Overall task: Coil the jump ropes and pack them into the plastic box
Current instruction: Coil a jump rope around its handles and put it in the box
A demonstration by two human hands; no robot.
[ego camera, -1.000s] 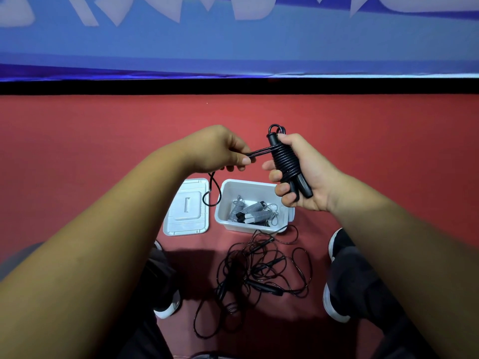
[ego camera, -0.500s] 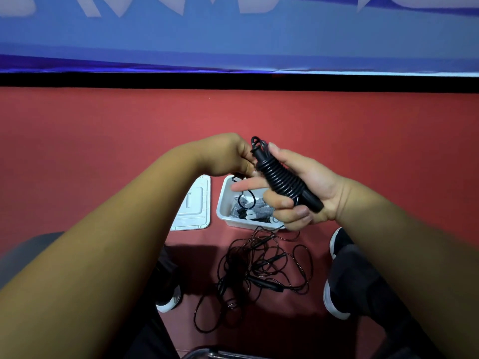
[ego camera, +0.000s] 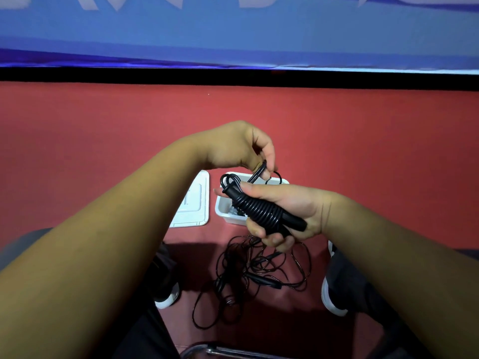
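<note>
Head view hides most of the plastic box (ego camera: 228,218) behind the right hand (ego camera: 298,206), whose fingers curl round the coiled jump rope (ego camera: 261,209) held above it. What lies inside the box is hard to make out. The left hand (ego camera: 233,146) pinches the rope's loose end (ego camera: 261,170) just above the bundle. More ropes (ego camera: 248,275) lie tangled on the floor, nearer than the box. Compared with half a second ago, the bundle sits lower and flatter, and the left hand has lifted off its tip.

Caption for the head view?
Right hand grips coiled jump rope; left hand pinches its loose end above the box.
</note>
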